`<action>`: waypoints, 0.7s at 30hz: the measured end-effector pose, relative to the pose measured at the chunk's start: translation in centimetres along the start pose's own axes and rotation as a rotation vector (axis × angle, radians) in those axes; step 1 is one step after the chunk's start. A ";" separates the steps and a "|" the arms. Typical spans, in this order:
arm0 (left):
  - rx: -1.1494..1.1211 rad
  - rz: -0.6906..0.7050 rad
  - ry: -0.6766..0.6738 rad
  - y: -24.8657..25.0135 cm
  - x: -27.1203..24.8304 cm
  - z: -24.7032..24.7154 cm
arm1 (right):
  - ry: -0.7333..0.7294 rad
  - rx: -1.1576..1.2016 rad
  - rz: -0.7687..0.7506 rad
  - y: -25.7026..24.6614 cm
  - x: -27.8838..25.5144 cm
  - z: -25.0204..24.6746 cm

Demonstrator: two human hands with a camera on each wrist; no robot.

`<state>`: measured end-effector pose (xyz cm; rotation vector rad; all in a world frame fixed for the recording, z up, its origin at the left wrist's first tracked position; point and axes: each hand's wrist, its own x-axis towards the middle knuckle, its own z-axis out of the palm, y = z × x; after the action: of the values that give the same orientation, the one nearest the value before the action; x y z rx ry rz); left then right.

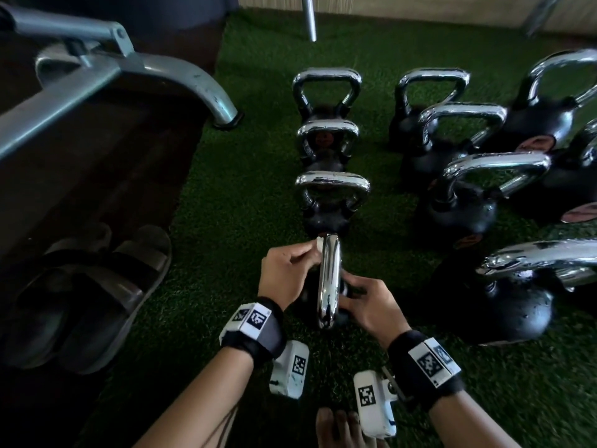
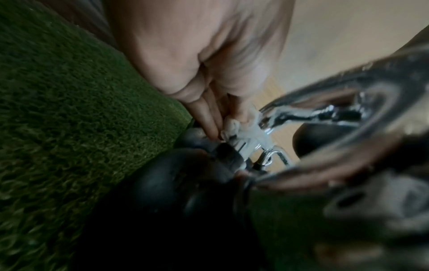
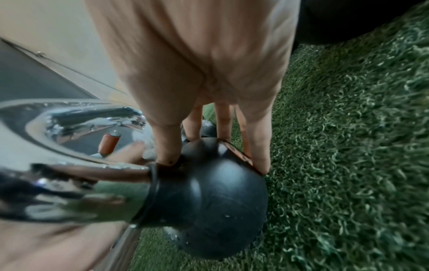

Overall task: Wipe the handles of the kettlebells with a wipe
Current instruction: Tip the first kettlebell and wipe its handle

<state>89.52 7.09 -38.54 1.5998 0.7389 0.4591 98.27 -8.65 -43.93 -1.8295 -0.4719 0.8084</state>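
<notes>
The nearest kettlebell has a black ball (image 3: 209,198) and a chrome handle (image 1: 329,279) seen edge-on in the head view. My left hand (image 1: 292,270) pinches a small white wipe (image 1: 318,245) against the far upper left of that handle; the crumpled wipe (image 2: 241,126) shows between thumb and fingers in the left wrist view. My right hand (image 1: 368,302) holds the black ball from the right, thumb and fingers (image 3: 257,146) spread over its top. Three more kettlebells (image 1: 332,195) stand in a row straight behind it on the green turf.
Several larger kettlebells (image 1: 478,195) crowd the right side of the turf (image 1: 245,189). A grey machine frame (image 1: 129,72) and its foot stand at the left, with a pair of dark sandals (image 1: 84,292) below. My bare toes (image 1: 339,428) show at the bottom edge.
</notes>
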 end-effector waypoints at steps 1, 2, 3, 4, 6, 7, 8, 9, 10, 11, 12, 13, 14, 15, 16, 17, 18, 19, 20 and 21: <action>-0.080 -0.012 -0.020 0.3 0.2 -0.1 | -0.009 0.017 0.002 0.0 0.0 0.0; -0.161 -0.018 -0.039 0.4 0.3 -0.2 | -0.016 0.035 0.007 0.0 0.0 0.0; -0.234 -0.016 -0.062 0.6 0.1 -0.4 | -0.014 0.045 0.005 0.0 -0.1 0.0; -0.286 -0.011 -0.085 0.7 -0.3 -0.6 | 0.000 0.045 0.003 0.2 -0.1 0.1; -0.327 -0.003 -0.136 0.8 -0.9 -1.0 | 0.012 0.026 -0.009 0.6 -0.2 0.1; -0.324 0.001 -0.165 0.9 -1.0 -1.3 | 0.006 0.015 -0.018 0.7 -0.2 0.0; -0.316 -0.001 -0.193 1.0 -1.0 -1.6 | -0.004 0.009 -0.021 0.7 -0.2 -0.1; -0.315 -0.007 -0.209 1.2 -0.8 -1.8 | -0.015 0.003 -0.028 0.7 -0.2 -0.1; -0.323 -0.018 -0.205 1.3 -0.6 -1.9 | -0.027 -0.006 -0.033 0.5 -0.2 -0.2; -0.346 -0.030 -0.186 1.7 -0.6 -1.9 | -0.034 -0.010 -0.048 0.2 -0.3 -0.1; -0.369 -0.049 -0.162 1.9 -0.7 -1.9 | -0.029 -0.016 -0.056 0.0 -0.4 -0.2; -0.394 -0.076 -0.152 2.2 -1.1 -1.9 | -0.026 -0.012 -0.060 -0.1 -0.5 -0.2; -0.405 -0.101 -0.163 2.3 -1.7 -2.1 | -0.027 -0.003 -0.057 -0.1 -0.5 -0.1; -0.411 -0.126 -0.196 2.4 -2.3 -2.4 | -0.016 0.014 -0.046 0.2 -0.5 -0.2; -0.403 -0.145 -0.242 2.3 -2.9 -2.8 | -0.005 0.070 -0.028 0.3 -0.6 -0.2; -0.386 -0.157 -0.288 2.3 -3.3 -3.2 | 0.009 0.089 -0.009 0.3 -0.6 -0.1; -0.357 -0.157 -0.313 2.3 -3.5 -3.6 | 0.016 0.085 -0.002 0.3 -0.5 -0.1; -0.331 -0.142 -0.310 2.4 -3.7 -3.9 | -0.008 0.035 -0.011 0.3 -0.4 0.0; -0.314 -0.119 -0.289 2.3 -3.8 -4.1 | -0.034 0.011 -0.016 0.3 -0.2 0.0; -0.316 -0.106 -0.267 2.2 -4.0 -4.1 | -0.041 0.010 -0.023 0.3 0.0 0.0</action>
<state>84.38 7.24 -35.26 1.2869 0.5160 0.2624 98.26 -8.77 -44.19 -1.7984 -0.5130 0.8322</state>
